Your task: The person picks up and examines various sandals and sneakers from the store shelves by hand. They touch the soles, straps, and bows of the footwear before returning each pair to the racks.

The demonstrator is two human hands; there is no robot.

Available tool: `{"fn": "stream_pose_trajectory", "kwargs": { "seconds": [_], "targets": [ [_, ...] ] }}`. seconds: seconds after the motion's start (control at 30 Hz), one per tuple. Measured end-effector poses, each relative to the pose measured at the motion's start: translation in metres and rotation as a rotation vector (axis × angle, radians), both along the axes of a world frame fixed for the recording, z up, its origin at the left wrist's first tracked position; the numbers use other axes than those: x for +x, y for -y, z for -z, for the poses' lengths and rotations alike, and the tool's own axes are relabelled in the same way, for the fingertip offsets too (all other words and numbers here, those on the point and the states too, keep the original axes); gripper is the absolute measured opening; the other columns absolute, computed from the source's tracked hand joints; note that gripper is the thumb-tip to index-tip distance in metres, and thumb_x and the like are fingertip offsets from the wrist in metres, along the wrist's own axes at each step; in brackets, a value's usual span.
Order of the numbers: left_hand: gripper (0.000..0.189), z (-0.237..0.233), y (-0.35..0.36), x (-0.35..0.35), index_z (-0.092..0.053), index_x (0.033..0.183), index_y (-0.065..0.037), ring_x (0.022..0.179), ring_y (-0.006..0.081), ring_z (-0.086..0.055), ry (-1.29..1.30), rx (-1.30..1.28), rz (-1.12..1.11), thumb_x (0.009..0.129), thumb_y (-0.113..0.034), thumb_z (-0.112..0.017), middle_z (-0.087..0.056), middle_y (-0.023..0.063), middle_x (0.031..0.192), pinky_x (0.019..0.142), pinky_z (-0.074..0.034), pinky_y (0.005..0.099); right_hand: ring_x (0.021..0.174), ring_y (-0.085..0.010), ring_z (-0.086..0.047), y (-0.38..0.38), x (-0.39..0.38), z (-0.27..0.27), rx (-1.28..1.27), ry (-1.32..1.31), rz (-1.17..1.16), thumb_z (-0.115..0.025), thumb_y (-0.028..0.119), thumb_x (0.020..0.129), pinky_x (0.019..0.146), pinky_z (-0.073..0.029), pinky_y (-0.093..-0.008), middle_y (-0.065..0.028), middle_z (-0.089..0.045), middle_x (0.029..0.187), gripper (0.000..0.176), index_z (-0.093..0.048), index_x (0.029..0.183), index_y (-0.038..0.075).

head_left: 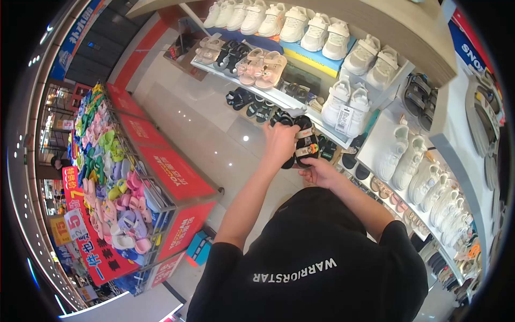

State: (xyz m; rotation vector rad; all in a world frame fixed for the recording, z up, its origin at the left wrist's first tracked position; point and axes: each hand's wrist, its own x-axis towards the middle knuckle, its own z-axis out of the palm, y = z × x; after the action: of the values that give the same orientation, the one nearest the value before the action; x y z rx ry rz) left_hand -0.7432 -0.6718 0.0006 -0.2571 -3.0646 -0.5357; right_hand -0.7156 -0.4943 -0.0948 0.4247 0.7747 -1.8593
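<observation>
A pair of black sandals (306,140) with straps and small orange and white markings is in front of me, beside the shelf's lower edge. My left hand (281,140) is closed on the pair from the left, its fingers over the upper straps. From below right, my right hand (318,170) holds the near end of the same pair between thumb and fingers. Part of the left sandal is hidden behind my left hand. Just beyond them, other dark sandals (259,109) stand in a low row.
White sneakers (295,24) line the upper shelf, with pink sandals (262,68) on the level below. More white sneakers (399,153) fill the right shelves. A bin of colourful clogs (115,177) with red panels (169,170) stands left across the tiled floor (214,115).
</observation>
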Motion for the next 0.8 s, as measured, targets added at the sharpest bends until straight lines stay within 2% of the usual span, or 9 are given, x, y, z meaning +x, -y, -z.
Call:
{"fn": "stream_pose_trajectory", "kwargs": {
  "seconds": [0.13, 0.17, 0.33, 0.4, 0.5, 0.53, 0.63, 0.7, 0.8],
  "targets": [
    [0.029, -0.003, 0.025, -0.073, -0.074, 0.104, -0.012, 0.098, 0.0309, -0.064, 0.052, -0.021, 0.108, 0.075, -0.006, -0.075, -0.071, 0.0104, 0.086, 0.101, -0.029, 0.0616, 0.083, -0.0166, -0.069, 0.024, -0.040, -0.025, 0.019, -0.066, 0.166, -0.058, 0.021, 0.099, 0.056, -0.051, -0.0235, -0.0142, -0.071, 0.111, 0.029, -0.059, 0.122, 0.004],
    [0.031, -0.003, 0.029, -0.092, -0.075, 0.105, -0.013, 0.098, 0.0305, -0.065, 0.050, -0.057, 0.151, 0.074, -0.007, -0.077, -0.072, 0.0099, 0.086, 0.102, -0.029, 0.0611, 0.084, -0.0167, -0.068, 0.028, -0.050, -0.024, 0.018, -0.092, 0.206, -0.053, 0.022, 0.101, 0.060, -0.052, -0.0249, -0.0146, -0.071, 0.113, 0.030, -0.058, 0.123, 0.003],
    [0.028, 0.013, 0.044, -0.177, -0.073, 0.103, -0.013, 0.097, 0.0329, -0.066, -0.003, -0.082, 0.348, 0.076, -0.007, -0.072, -0.072, 0.0126, 0.087, 0.096, -0.032, 0.0631, 0.088, -0.0173, -0.068, 0.063, -0.093, -0.013, 0.082, -0.122, 0.448, -0.047, 0.020, 0.104, 0.065, -0.051, -0.0275, -0.0116, -0.071, 0.116, 0.027, -0.058, 0.121, 0.001],
    [0.031, 0.020, 0.043, -0.205, -0.073, 0.107, -0.016, 0.104, 0.0324, -0.063, -0.014, -0.106, 0.423, 0.076, -0.011, -0.076, -0.072, 0.0100, 0.092, 0.098, -0.032, 0.0648, 0.088, -0.0171, -0.069, 0.075, -0.106, -0.012, 0.161, -0.187, 0.498, -0.047, 0.021, 0.105, 0.065, -0.049, -0.0277, -0.0098, -0.071, 0.116, 0.027, -0.058, 0.119, 0.002],
    [0.034, 0.036, 0.041, -0.240, -0.073, 0.110, -0.016, 0.107, 0.0334, -0.062, 0.035, -0.054, 0.506, 0.077, -0.009, -0.072, -0.073, 0.0104, 0.096, 0.100, -0.032, 0.0625, 0.091, -0.0181, -0.070, 0.095, -0.123, -0.001, 0.299, -0.189, 0.631, -0.047, 0.023, 0.106, 0.064, -0.048, -0.0270, -0.0108, -0.071, 0.115, 0.029, -0.057, 0.121, 0.002],
    [0.036, 0.036, 0.038, -0.249, -0.072, 0.113, -0.016, 0.109, 0.0341, -0.061, 0.055, -0.113, 0.543, 0.077, -0.010, -0.071, -0.071, 0.0113, 0.103, 0.102, -0.033, 0.0613, 0.091, -0.0191, -0.070, 0.097, -0.132, 0.000, 0.361, -0.190, 0.651, -0.048, 0.024, 0.106, 0.063, -0.049, -0.0267, -0.0122, -0.071, 0.115, 0.031, -0.056, 0.124, 0.001],
    [0.037, 0.046, 0.035, -0.264, -0.071, 0.114, -0.016, 0.112, 0.0344, -0.060, 0.058, -0.143, 0.648, 0.077, -0.014, -0.073, -0.070, 0.0122, 0.109, 0.104, -0.032, 0.0622, 0.094, -0.0219, -0.071, 0.100, -0.137, 0.003, 0.438, -0.179, 0.683, -0.047, 0.024, 0.106, 0.060, -0.048, -0.0258, -0.0160, -0.070, 0.119, 0.033, -0.054, 0.126, -0.001],
    [0.037, 0.048, 0.036, -0.264, -0.070, 0.116, -0.015, 0.115, 0.0351, -0.059, 0.069, -0.138, 0.618, 0.080, -0.019, -0.074, -0.067, 0.0151, 0.113, 0.105, -0.032, 0.0630, 0.095, -0.0228, -0.071, 0.104, -0.133, 0.007, 0.454, -0.175, 0.676, -0.047, 0.024, 0.106, 0.059, -0.047, -0.0256, -0.0172, -0.069, 0.121, 0.034, -0.054, 0.127, -0.001],
    [0.037, 0.043, 0.033, -0.254, -0.069, 0.118, -0.014, 0.116, 0.0362, -0.059, 0.061, -0.148, 0.597, 0.082, -0.021, -0.073, -0.066, 0.0179, 0.115, 0.105, -0.031, 0.0633, 0.087, -0.0193, -0.072, 0.108, -0.135, 0.014, 0.536, -0.234, 0.681, -0.044, 0.023, 0.106, 0.056, -0.049, -0.0243, -0.0160, -0.072, 0.113, 0.033, -0.057, 0.119, -0.004]
  ]
}}
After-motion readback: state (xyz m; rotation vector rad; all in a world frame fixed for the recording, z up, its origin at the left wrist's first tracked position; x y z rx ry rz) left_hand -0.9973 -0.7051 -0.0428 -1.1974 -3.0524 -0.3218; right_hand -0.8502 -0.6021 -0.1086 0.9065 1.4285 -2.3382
